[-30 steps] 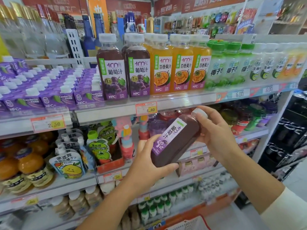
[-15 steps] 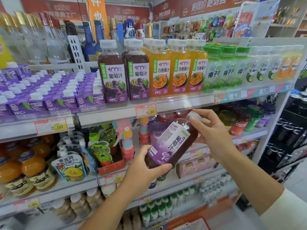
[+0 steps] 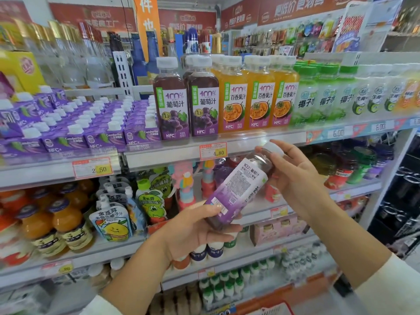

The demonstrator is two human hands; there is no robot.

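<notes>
A grape juice bottle [image 3: 238, 189] with a purple label and a white cap hangs tilted in front of the shelves, cap up to the right. Its back label with small print faces me. My left hand [image 3: 195, 230] grips the bottle's base from below, thumb over the label. My right hand [image 3: 293, 176] holds the neck and cap end, fingers curled round it. Two matching grape juice bottles [image 3: 186, 103] stand upright on the upper shelf [image 3: 172, 153] just above.
Orange passion-fruit bottles [image 3: 259, 94] and green-capped coconut water bottles [image 3: 322, 96] stand right of the grape juice. Purple cartons [image 3: 91, 123] fill the shelf's left. Pouches and orange bottles sit on the shelf below. A dark rack [image 3: 404, 196] stands at far right.
Both hands have turned the bottle about its long axis, so the back label with small print now faces me. The bottle has stayed tilted in front of the middle shelf.
</notes>
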